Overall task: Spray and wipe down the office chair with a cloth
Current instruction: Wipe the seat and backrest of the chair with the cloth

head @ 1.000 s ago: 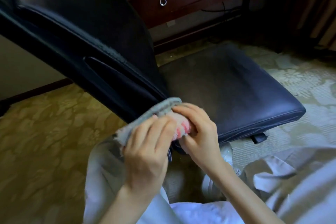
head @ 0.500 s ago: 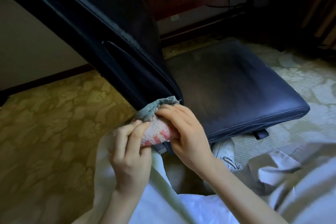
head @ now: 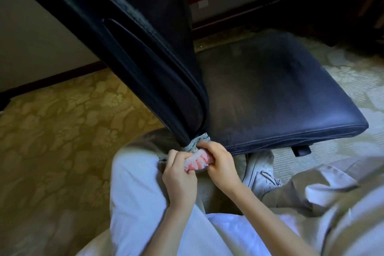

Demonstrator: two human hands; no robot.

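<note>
Cloth [head: 196, 159] bunched, long axis left-right, at chair backrest [head: 145, 52] bottom; left hand [head: 179, 178], right hand [head: 220, 164] gripping ends.

Only got the one head cam here, sitting up close, looking forward and down at my lap; chair seat [head: 280, 97] at 2 o'clock, carpet [head: 62, 131] at 9.

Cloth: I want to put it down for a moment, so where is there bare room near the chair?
The seat cushion is bare right of the backrest. The carpet left of the backrest, out to the wall, is open too. It is crowded at the backrest's lower corner, where both the left hand and the right hand grip the cloth above the knees.
</note>
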